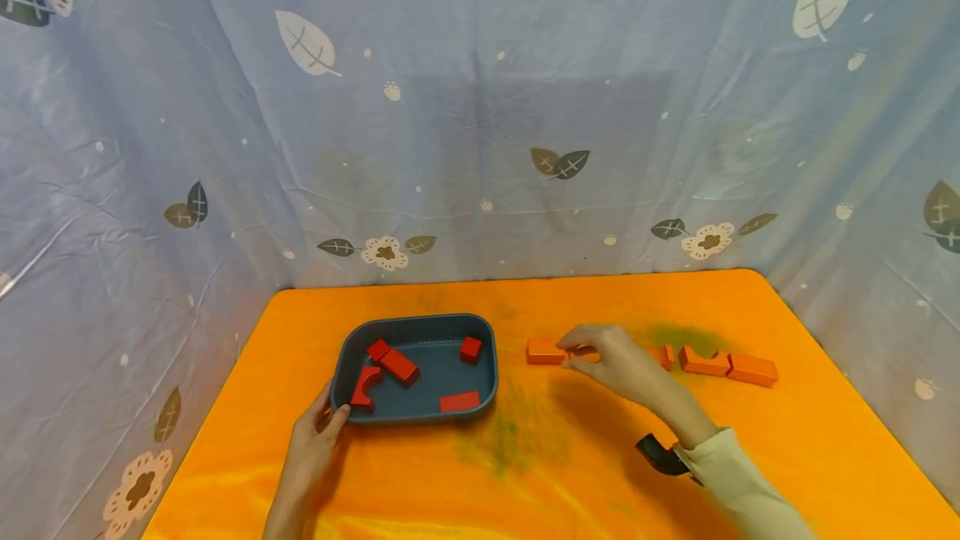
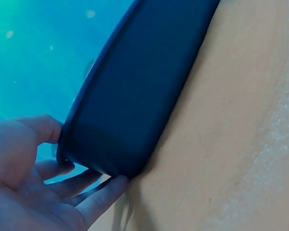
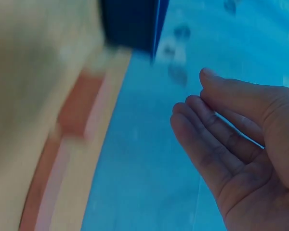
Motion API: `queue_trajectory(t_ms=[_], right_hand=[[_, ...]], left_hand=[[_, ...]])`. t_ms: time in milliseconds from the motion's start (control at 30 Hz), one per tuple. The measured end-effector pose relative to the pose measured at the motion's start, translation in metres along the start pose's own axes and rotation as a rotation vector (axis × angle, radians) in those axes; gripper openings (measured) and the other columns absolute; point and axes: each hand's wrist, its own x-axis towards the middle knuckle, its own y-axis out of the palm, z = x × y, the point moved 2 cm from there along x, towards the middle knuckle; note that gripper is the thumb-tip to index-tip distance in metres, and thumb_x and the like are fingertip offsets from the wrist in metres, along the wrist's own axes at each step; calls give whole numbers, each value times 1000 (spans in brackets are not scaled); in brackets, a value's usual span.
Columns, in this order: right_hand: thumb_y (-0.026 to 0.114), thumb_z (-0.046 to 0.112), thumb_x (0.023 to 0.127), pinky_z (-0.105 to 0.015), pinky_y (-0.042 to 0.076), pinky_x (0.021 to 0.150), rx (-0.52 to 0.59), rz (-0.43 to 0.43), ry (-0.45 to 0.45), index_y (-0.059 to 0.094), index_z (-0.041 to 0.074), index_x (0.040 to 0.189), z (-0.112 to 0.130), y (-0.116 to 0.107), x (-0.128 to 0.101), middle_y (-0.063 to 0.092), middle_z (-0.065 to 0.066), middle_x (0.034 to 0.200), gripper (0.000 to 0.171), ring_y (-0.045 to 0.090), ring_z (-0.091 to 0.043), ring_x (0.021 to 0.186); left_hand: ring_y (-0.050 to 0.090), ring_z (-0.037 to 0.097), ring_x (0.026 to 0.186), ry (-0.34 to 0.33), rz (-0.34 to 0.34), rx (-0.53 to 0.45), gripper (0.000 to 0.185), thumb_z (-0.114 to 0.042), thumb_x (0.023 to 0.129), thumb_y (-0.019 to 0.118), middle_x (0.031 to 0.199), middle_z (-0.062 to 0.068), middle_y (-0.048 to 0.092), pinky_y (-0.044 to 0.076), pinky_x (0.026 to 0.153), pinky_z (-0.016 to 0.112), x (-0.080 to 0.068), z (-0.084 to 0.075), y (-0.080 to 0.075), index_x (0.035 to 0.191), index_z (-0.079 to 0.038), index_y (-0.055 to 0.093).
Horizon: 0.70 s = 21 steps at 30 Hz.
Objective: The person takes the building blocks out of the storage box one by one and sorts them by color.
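Five red blocks (image 1: 400, 367) sit in a dark tray (image 1: 435, 365) left of the middle in our head view, our left hand (image 1: 313, 442) pinching its near corner, our right hand (image 1: 617, 363) over an orange block row (image 1: 705, 364) at right. Our left wrist view shows that grip at lower left. In our right wrist view, at right, our free fingers (image 3: 197, 149) bend loosely.

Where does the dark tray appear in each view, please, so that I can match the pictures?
Head: dark tray left of centre, lower half.
Left wrist: tray large, from top edge towards lower left.
Right wrist: tray cut off at top, near middle.
Shared landmark: the cloth backdrop.
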Motion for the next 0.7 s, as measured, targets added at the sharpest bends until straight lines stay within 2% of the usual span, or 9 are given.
queue_trajectory(t_ms=[100,200,500,567,700], right_hand=[[74,7,86,-36,58,79,11,88,-80,73,4,108,22,24,20,70,-8,105,22,68,-25,92],[74,10,87,-34,56,82,2,173,-119,72,3,111,40,43,39,69,-8,108,25,66,-25,96],[76,18,87,-28,52,91,-89,391,-101,71,3,117,70,92,86,68,-6,116,34,63,-21,106],[77,15,86,-26,52,88,-130,439,-99,72,3,115,72,104,91,70,-6,113,32,65,-20,101],[75,1,84,-20,52,72,-214,475,-40,76,6,99,72,122,95,72,-3,95,16,62,-13,78]], left_hand=[[42,39,133,-4,-4,2,62,-21,105,49,156,23,29,44,80,10,0,1,-1,156,-3,18],[42,40,133,5,-8,6,62,-20,104,49,155,24,30,44,80,9,0,1,-1,156,-3,19],[43,39,133,20,-3,-8,62,-17,104,50,155,23,31,45,82,11,0,1,-2,155,-2,20],[44,38,133,15,-6,-1,62,-18,104,50,155,23,31,45,82,11,0,2,-2,156,-3,20],[44,37,132,9,-1,9,62,-20,104,50,155,23,31,47,79,16,2,2,-1,156,-4,21]])
